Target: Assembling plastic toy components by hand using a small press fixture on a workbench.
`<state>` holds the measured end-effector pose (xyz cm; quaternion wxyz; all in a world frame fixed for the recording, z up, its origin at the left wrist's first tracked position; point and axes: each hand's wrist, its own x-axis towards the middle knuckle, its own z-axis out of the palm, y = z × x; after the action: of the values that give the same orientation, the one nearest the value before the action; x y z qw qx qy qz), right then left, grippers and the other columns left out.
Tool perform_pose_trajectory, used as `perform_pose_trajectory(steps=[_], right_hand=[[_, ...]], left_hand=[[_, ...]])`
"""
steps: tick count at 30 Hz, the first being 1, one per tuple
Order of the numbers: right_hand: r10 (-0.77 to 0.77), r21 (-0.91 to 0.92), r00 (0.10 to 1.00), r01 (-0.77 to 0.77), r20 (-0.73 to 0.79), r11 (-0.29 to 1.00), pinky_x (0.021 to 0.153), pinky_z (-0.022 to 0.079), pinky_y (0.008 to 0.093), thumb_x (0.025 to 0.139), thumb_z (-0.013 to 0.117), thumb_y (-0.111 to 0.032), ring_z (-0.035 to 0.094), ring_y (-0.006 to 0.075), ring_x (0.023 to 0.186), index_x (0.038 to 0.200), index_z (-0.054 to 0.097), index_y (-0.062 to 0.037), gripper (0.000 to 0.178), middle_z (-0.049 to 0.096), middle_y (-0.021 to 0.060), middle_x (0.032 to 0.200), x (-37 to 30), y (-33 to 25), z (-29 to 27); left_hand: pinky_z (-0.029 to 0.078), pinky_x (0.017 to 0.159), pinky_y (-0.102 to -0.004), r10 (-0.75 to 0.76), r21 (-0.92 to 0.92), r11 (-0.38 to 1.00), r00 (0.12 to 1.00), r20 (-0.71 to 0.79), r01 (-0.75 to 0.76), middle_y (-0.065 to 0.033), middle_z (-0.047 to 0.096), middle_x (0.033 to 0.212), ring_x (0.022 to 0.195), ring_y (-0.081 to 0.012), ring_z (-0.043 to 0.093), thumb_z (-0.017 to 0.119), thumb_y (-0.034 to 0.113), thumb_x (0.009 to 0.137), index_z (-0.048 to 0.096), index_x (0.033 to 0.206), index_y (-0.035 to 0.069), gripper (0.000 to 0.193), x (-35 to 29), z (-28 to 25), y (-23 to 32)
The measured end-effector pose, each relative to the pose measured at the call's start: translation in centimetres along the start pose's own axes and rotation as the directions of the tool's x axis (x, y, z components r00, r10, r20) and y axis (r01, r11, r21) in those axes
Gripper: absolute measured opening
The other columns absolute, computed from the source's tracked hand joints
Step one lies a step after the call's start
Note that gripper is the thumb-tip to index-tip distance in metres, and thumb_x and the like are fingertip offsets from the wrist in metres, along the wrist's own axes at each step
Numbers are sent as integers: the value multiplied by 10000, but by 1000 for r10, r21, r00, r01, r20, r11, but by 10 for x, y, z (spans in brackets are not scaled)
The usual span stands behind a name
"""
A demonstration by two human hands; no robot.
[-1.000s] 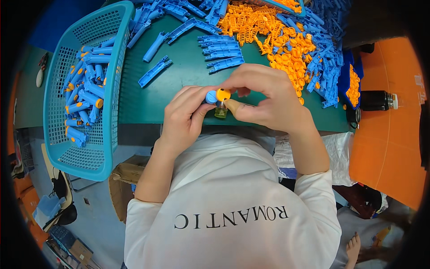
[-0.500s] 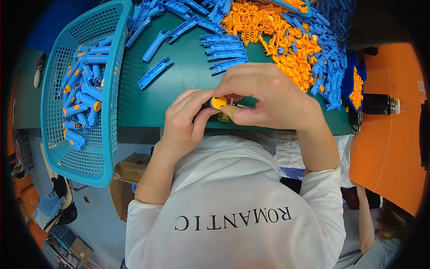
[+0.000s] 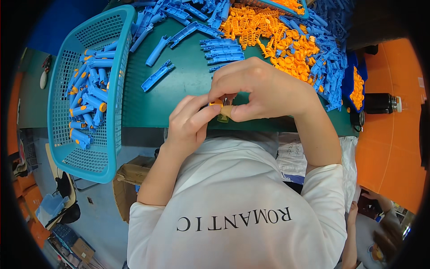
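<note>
My left hand [image 3: 188,121] is closed on a small round orange plastic part [image 3: 216,102], which its fingers mostly cover. Close against it, my right hand [image 3: 264,89] is closed too, thumb and fingers pinched at the same part. A tan covering [image 3: 227,110] wraps the tip of my right thumb. Just below the fingertips, a yellowish see-through piece [image 3: 223,119] shows; whether a hand holds it, I cannot tell. Beyond my right hand, blue half-shells [image 3: 224,51] lie stacked in a row. A single blue half-shell [image 3: 157,76] rests on the green table [image 3: 143,107].
At the left, a teal basket [image 3: 115,134] holds several blue tubes with orange ends. Orange rings [image 3: 293,58], orange ribbed strips [image 3: 251,24] and blue parts [image 3: 329,78] are heaped at the far right. A black bottle [image 3: 380,103] lies beside them. Another person's arm [image 3: 351,237] is at lower right.
My left fingers have moved over the orange part, which faced up more openly before. Both hands stay close together. The whole view has shifted slightly, and the other person at lower right has moved.
</note>
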<state>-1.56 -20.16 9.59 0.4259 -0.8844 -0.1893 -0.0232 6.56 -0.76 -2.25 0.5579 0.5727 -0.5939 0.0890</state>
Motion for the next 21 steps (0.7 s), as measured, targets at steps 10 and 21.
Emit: perform_pose_trajectory(steps=[10,21], right_hand=[[252,-390,885,-407,-392,826,819,511,388,781,799,-69,633,302,949,1049,692,-17,294,668,116,972,-83,-38,19],[333,-203,746,-526,-577,826,664,489,322,899,675,11,616,277,726,1079,661,22,181,627,124,859,-120,-46,52]], left_hand=[[562,707,-359,-60,-40,997,998,-24,59,-144,717,1102,844,-299,686,682,-183,777,596,1245,113,561,0,1,0],[572,749,-373,-127,-98,988,991,-45,123,-160,719,1086,873,-311,708,687,-149,844,525,1272,77,510,-12,10,-4]])
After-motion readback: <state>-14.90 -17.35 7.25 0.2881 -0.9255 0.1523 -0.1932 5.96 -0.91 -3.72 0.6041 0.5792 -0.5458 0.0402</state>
